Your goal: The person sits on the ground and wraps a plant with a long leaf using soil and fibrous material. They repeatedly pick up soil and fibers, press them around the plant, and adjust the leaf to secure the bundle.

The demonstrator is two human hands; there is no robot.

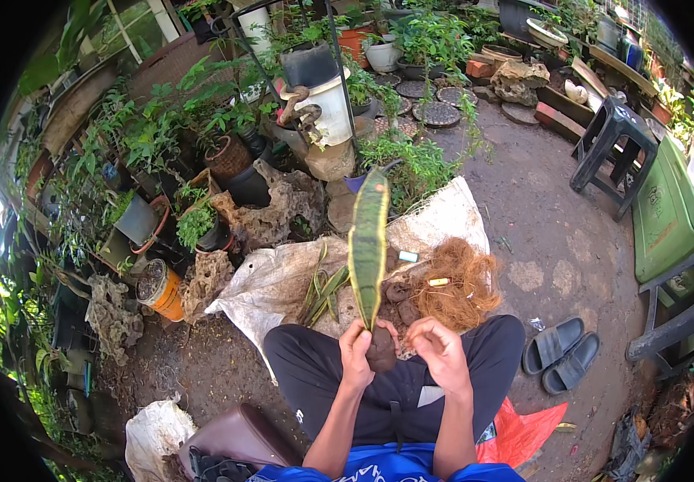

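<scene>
My left hand [356,355] grips a brown ball of soil or clay [382,350] over my lap. From that ball rises an upright snake plant leaf [368,247], green with yellow margins. My right hand [441,352] is raised just right of the ball, fingers curled together; whether a thin strand is between them is too small to tell. In front of my knees, a white woven sack [286,265] bears more cut snake plant leaves [326,292], dark soil lumps [399,293] and a heap of orange-brown fibre [461,283]. A small yellow-wrapped piece [439,282] rests on the fibre.
A pale-blue small cylinder [408,256] lies on the sack. Black slide sandals [560,355] and a red plastic bag [521,428] are to my right. Plastic stools [618,144] and a green box [672,211] stand beyond. Potted plants and porous rocks [286,199] crowd the left and front.
</scene>
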